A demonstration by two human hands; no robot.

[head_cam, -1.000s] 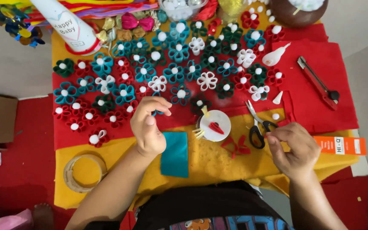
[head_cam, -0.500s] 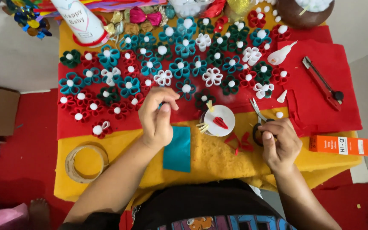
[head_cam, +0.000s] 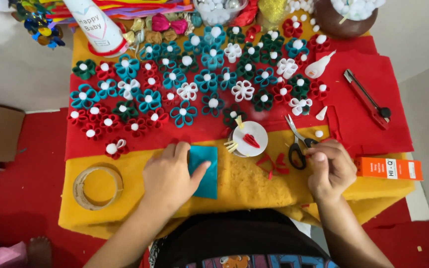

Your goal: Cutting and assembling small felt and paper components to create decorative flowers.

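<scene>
A flat orange box [head_cam: 389, 168] with a white label panel lies just right of the scissors [head_cam: 296, 149]; a white printed cone [head_cam: 97, 25] stands far up-left of them.

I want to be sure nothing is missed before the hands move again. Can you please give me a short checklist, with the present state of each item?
1. Left hand lies flat on the teal rectangular felt piece, pinning it to the yellow felt cloth: ok.
2. Right hand is at the black-handled scissors: ok; whether the fingers are through the handles: cannot tell.
3. Scissor blades closed: ok.
4. White round lid with a red scrap stands apart from both hands: ok.
5. Red utility knife lies out of the hands' way on the red felt sheet: ok.
6. Knife blade retracted: cannot tell.
</scene>
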